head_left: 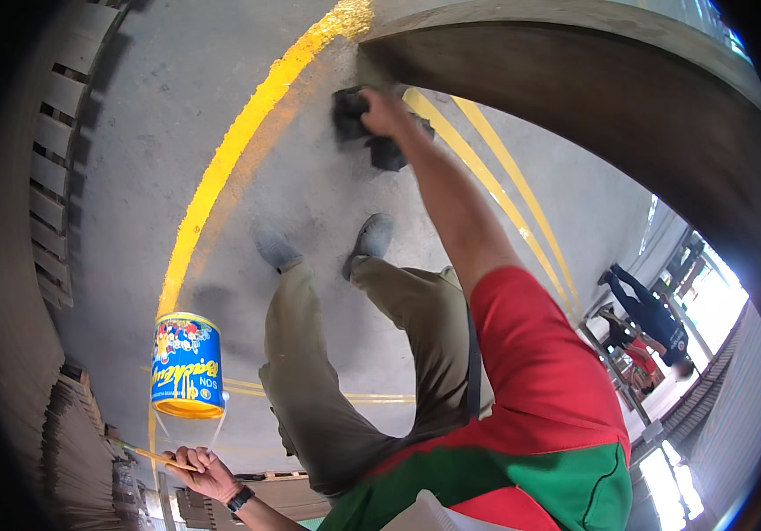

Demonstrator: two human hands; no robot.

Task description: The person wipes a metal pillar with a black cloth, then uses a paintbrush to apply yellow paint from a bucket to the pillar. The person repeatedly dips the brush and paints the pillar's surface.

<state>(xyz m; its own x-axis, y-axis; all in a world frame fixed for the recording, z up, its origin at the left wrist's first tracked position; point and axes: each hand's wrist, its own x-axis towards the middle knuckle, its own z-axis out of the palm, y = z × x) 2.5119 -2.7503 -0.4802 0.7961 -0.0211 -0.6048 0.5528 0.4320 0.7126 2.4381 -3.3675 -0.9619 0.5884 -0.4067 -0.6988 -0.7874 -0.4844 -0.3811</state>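
Observation:
My left hand (203,476), with a dark watch on its wrist, is closed around the thin handle of a blue paint can (185,365). Yellow paint coats the can's rim. The same hand grips a slim wooden stick (157,457) that looks like a paintbrush handle; its far tip is hard to make out. My right arm reaches out ahead of my feet, and my right hand (382,113) is closed on a black crumpled thing (350,113), blurred by motion, low over the floor. More dark material (389,154) shows just below that hand.
A bright yellow line (237,142) curves along the grey floor, left of my shoes (370,237). Two other yellow lines (509,190) run to the right. A large dark curved structure (575,97) stands ahead right. Wooden pallets (51,168) line the left. Another person (650,314) is farther right.

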